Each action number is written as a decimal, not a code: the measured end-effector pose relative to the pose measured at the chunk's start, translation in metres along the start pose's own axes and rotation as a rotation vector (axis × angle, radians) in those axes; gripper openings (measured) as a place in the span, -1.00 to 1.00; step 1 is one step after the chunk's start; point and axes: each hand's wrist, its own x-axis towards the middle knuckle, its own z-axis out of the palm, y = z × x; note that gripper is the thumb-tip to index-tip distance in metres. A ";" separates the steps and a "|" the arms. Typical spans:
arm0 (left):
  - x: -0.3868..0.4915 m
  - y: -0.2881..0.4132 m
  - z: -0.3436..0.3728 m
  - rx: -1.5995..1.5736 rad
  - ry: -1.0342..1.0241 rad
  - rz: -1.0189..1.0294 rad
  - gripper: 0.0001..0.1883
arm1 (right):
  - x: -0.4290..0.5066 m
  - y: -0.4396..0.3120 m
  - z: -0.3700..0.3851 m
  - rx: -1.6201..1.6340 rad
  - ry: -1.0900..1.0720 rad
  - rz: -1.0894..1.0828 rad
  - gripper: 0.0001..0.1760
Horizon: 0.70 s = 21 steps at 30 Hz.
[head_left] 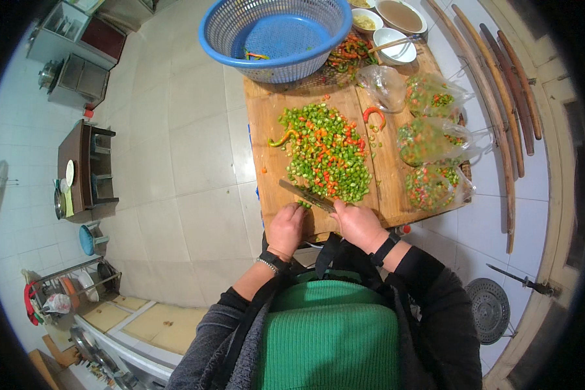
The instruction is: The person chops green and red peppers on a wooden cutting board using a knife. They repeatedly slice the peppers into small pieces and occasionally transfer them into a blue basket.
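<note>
My right hand grips a knife near its handle end, and the blade slants up to the left over a wooden board. Bent fingers of my left hand press on green chili pieces beside the blade. Just beyond the knife lies a heap of chopped green and red chilies. A whole yellow-green chili rests at the heap's left side, and a curved red chili lies at its upper right.
A blue plastic basket stands at the board's far left. Plastic bags of chopped chilies line the right side, below an opened clear bag. More chilies, a white bowl with chopsticks and other bowls are at the far edge.
</note>
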 end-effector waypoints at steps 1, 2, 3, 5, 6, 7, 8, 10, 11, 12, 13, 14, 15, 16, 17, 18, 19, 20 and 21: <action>0.000 0.000 -0.001 0.012 0.001 0.008 -0.78 | 0.002 0.001 0.000 0.027 -0.020 0.037 -0.73; 0.000 0.000 -0.002 0.018 0.004 0.017 -0.78 | 0.002 0.001 0.000 0.058 -0.001 0.029 -0.73; -0.001 0.001 -0.002 0.022 0.004 0.026 -0.77 | 0.003 0.001 -0.001 0.089 0.002 0.039 -0.73; -0.002 0.001 -0.003 0.023 0.001 0.009 -0.77 | 0.001 0.001 -0.003 0.100 0.025 0.036 -0.77; -0.002 0.001 -0.002 0.018 0.000 0.002 -0.77 | -0.001 0.000 -0.005 0.083 0.046 0.021 -0.81; -0.003 0.001 -0.002 0.032 0.005 0.007 -0.77 | -0.005 -0.003 -0.007 0.070 0.057 0.011 -0.84; -0.004 0.001 -0.002 0.042 0.010 0.013 -0.77 | -0.010 -0.005 -0.010 0.030 0.034 -0.020 -0.82; -0.007 0.000 -0.002 0.077 -0.048 -0.009 -0.76 | -0.023 -0.008 -0.017 -0.043 -0.029 -0.060 -0.78; -0.008 -0.001 -0.003 0.103 -0.109 -0.036 -0.76 | -0.027 -0.011 -0.020 -0.063 -0.021 -0.070 -0.79; -0.009 -0.001 -0.003 0.131 -0.168 -0.063 -0.76 | -0.029 -0.013 -0.021 -0.083 -0.011 -0.082 -0.79; -0.009 -0.002 -0.002 0.118 -0.134 -0.048 -0.76 | -0.030 -0.014 -0.021 -0.102 -0.003 -0.096 -0.80; -0.009 -0.002 -0.002 0.106 -0.098 -0.034 -0.76 | -0.028 -0.015 -0.020 -0.097 0.036 -0.107 -0.80; -0.009 -0.001 -0.002 0.094 -0.064 -0.021 -0.77 | -0.022 -0.015 -0.017 -0.099 -0.003 -0.073 -0.79; -0.008 0.000 -0.001 0.083 -0.038 -0.011 -0.77 | -0.012 -0.014 -0.012 -0.100 -0.031 -0.040 -0.78; -0.007 0.001 -0.001 0.073 -0.012 -0.001 -0.78 | -0.004 -0.013 -0.007 -0.110 -0.056 -0.006 -0.78; -0.005 0.002 -0.001 0.066 0.020 0.012 -0.78 | 0.001 -0.011 -0.004 -0.072 -0.097 0.008 -0.73; -0.004 0.003 -0.001 0.062 0.033 -0.002 -0.78 | 0.003 -0.009 -0.002 -0.044 -0.051 -0.007 -0.76; -0.003 0.006 -0.001 0.053 0.042 -0.013 -0.78 | 0.003 -0.007 0.000 -0.015 -0.005 -0.015 -0.79; -0.001 0.008 0.000 0.033 0.058 -0.014 -0.79 | 0.003 -0.004 0.001 -0.002 0.017 -0.001 -0.82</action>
